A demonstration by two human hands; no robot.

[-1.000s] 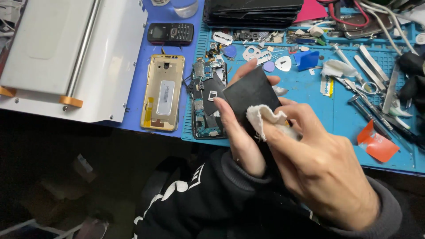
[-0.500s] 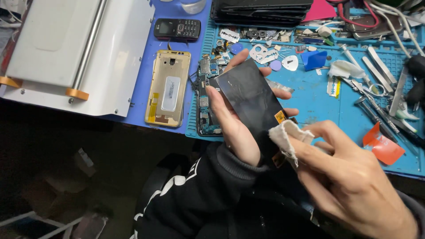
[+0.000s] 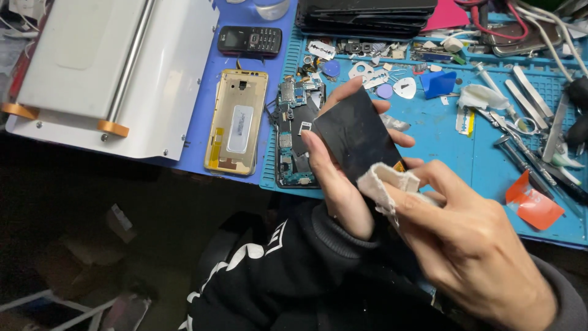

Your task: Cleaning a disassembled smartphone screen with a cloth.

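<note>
Above the cluttered blue worktop (image 3: pixel 441 132), the left hand (image 3: pixel 337 184) grips a black phone screen (image 3: pixel 356 136) while the right hand (image 3: pixel 478 257) presses a whitish cloth (image 3: pixel 387 185) against its lower edge.

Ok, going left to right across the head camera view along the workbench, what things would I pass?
White flat machine with orange clips → gold phone frame → opened phone with bare circuit board → black phone screen panel held in the left hand → blue plastic pick → orange-red plastic piece.
</note>
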